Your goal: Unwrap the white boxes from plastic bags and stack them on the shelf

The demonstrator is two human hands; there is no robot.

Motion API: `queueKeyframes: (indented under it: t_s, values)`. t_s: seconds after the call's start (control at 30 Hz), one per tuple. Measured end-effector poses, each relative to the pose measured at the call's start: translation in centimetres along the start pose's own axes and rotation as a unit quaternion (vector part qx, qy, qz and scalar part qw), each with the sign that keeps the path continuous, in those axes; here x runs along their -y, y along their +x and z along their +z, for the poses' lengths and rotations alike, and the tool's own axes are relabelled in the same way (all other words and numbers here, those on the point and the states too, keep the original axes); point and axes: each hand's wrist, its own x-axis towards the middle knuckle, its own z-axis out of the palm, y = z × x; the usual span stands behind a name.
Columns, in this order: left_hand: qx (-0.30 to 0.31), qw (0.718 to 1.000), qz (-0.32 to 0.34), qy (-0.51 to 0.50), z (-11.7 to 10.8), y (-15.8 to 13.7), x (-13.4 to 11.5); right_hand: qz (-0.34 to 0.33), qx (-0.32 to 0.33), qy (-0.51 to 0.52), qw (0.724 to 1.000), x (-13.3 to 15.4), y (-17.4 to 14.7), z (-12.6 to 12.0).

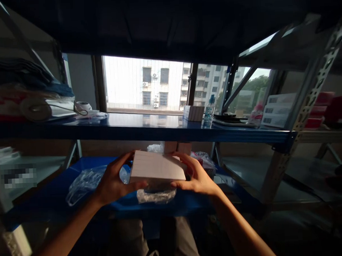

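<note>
Both hands grip a pale, flat box (157, 167) at centre frame, held level just above the lower blue shelf (49, 197) of a metal rack. The left hand (112, 185) clasps the box's left edge, thumb curled under the near side; the right hand (194, 176) closes around its right edge, fingers spread along the far side. Crumpled clear plastic wrap (155, 196) lies directly beneath the box, and more of it (85, 182) trails off to the lower left.

The work appears to be at the carrying stage: the box is lifted clear of the shelf and not yet set anywhere. Any placement would call for a level, two-handed lowering onto bare surface rather than onto the wrap.

Room is tight overhead. The upper blue shelf (137, 131) runs across mid-frame just above the hands, so lift is limited. A small stack of boxes (177, 146) stands just behind, and a slanted perforated upright (309, 110) bounds the right. Open shelf surface lies at lower left, beyond the plastic.
</note>
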Motion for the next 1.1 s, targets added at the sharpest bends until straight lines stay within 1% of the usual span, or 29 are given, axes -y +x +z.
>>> queueKeyframes:
  t_s: [0.1, 0.17, 0.2, 0.3, 0.33, 0.4, 0.47, 0.53, 0.57, 0.6, 0.63, 0.7, 0.77, 0.83, 0.9, 0.97, 1.1]
  values:
    - [-0.050, 0.998, 0.032, -0.029, -1.0, 1.0, -3.6, -0.015, -0.031, 0.005, 0.999, 3.0, -0.3, -1.1]
    - [-0.062, 0.995, 0.044, -0.059, -1.8, 2.7, -5.8, -0.041, -0.048, -0.002, 0.998, 5.2, 0.2, -2.1]
    - [-0.058, 0.995, 0.043, -0.075, -2.2, 3.9, -6.7, -0.057, -0.057, -0.006, 0.997, 6.2, 0.7, -2.7]
    - [-0.011, 0.995, 0.027, -0.100, -3.4, 8.9, -8.5, -0.097, -0.094, -0.020, 0.991, 8.7, 3.1, -4.7]
    - [0.013, 0.995, 0.024, -0.099, -3.6, 11.0, -8.8, -0.098, -0.108, -0.025, 0.989, 9.3, 4.2, -5.5]
    - [0.029, 0.992, 0.022, -0.120, -3.4, 15.7, -8.9, -0.080, -0.142, -0.041, 0.986, 9.7, 6.8, -7.3]
    - [0.039, 0.985, -0.005, -0.171, -2.2, 20.6, -8.7, -0.055, -0.191, -0.073, 0.977, 9.6, 9.9, -9.4]
    - [0.036, 0.978, -0.041, -0.203, 0.1, 25.1, -8.6, -0.021, -0.243, -0.146, 0.959, 9.1, 13.1, -11.6]
    - [0.030, 0.977, -0.067, -0.201, 1.4, 27.1, -8.7, -0.007, -0.271, -0.193, 0.943, 8.8, 14.6, -12.7]
    - [0.040, 0.977, -0.087, -0.190, 2.9, 28.9, -8.8, 0.006, -0.297, -0.242, 0.924, 8.4, 16.0, -13.7]
    - [0.051, 0.979, -0.090, -0.176, 4.3, 30.5, -8.9, 0.018, -0.315, -0.290, 0.904, 8.1, 17.3, -14.6]
    - [0.086, 0.980, -0.063, -0.166, 7.0, 33.1, -9.4, 0.037, -0.331, -0.374, 0.866, 7.3, 19.5, -16.2]
    - [0.121, 0.977, -0.045, -0.168, 9.2, 35.0, -9.7, 0.054, -0.323, -0.432, 0.840, 6.4, 21.1, -17.5]
    - [0.150, 0.971, -0.039, -0.182, 10.8, 36.6, -9.8, 0.072, -0.304, -0.460, 0.831, 5.4, 22.4, -18.6]
    - [0.168, 0.964, -0.040, -0.202, 11.7, 37.8, -9.5, 0.092, -0.281, -0.474, 0.829, 4.2, 23.5, -19.3]
    - [0.182, 0.957, -0.054, -0.219, 12.4, 38.7, -8.8, 0.112, -0.260, -0.489, 0.825, 3.0, 24.3, -19.6]
    - [0.222, 0.948, -0.098, -0.207, 13.8, 39.2, -7.0, 0.146, -0.199, -0.530, 0.811, 0.8, 24.5, -19.6]
